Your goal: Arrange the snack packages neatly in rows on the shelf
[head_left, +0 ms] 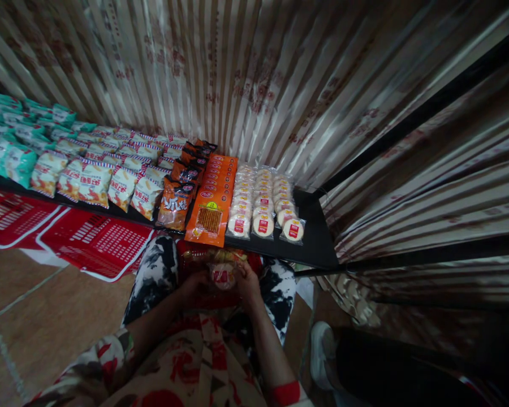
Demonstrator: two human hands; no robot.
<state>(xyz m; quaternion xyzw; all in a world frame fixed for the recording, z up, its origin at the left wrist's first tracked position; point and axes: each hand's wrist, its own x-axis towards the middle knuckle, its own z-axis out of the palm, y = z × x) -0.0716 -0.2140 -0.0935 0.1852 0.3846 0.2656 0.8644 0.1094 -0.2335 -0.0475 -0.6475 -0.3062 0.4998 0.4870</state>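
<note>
Fingers of both my hands are closing around one round cracker pack (223,276), left hand (196,282) and right hand (246,281) gripping its sides, just below the black shelf (318,240). I'm holding it over a red basket (254,265), probably because it matches the cracker rows (263,200) beside the orange packet (212,203).

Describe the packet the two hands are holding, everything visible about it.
The round snack packet is a clear plastic wrapper over a pale disc-shaped cake with a red label on its face, like the rows of round cakes on the black shelf. It sits low over the person's lap, above a red basket. The left hand grips its left edge, the right hand its right edge. Dim light blurs the label print.
</note>
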